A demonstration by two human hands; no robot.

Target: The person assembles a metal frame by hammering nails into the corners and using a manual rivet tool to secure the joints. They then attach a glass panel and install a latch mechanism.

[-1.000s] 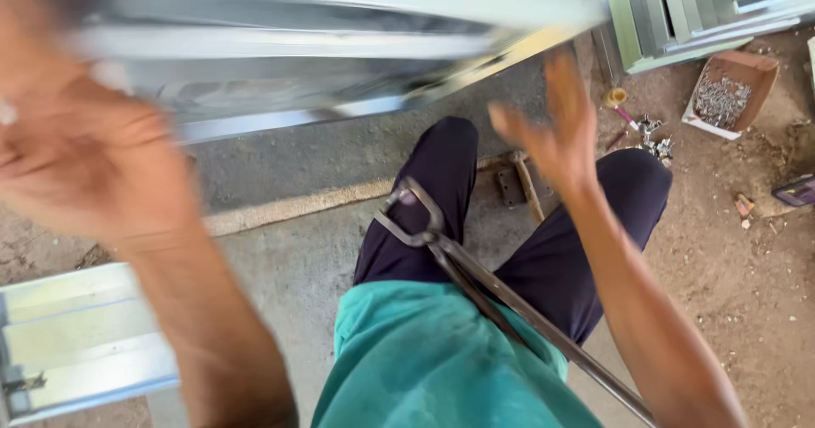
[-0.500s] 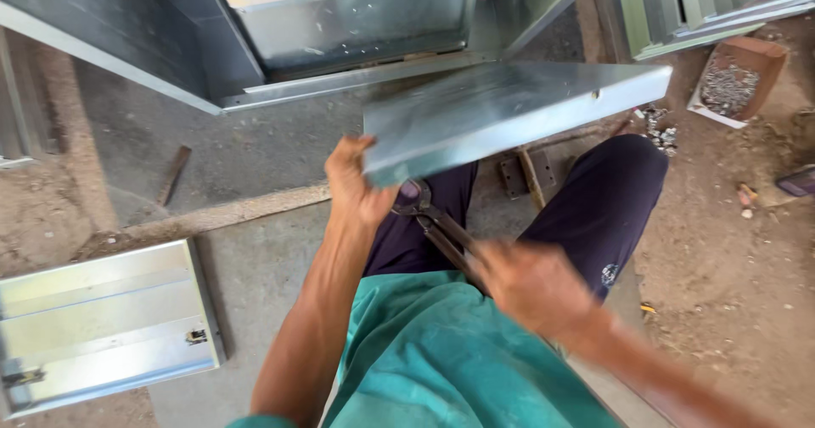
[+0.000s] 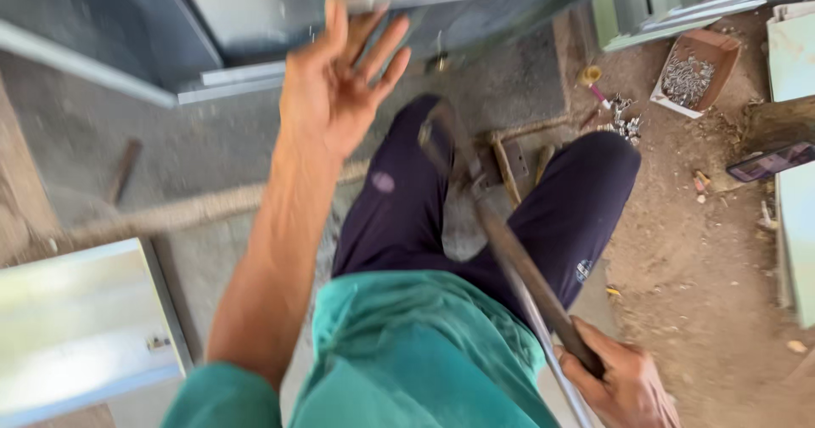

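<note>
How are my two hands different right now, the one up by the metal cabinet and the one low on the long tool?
The left hand is raised with fingers spread open, holding nothing, next to the grey metal cabinet. The right hand is low at the frame's bottom edge, closed around the handle of the long metal tool. The left shows its whole forearm; the right is partly cut off. Both are bare.
</note>
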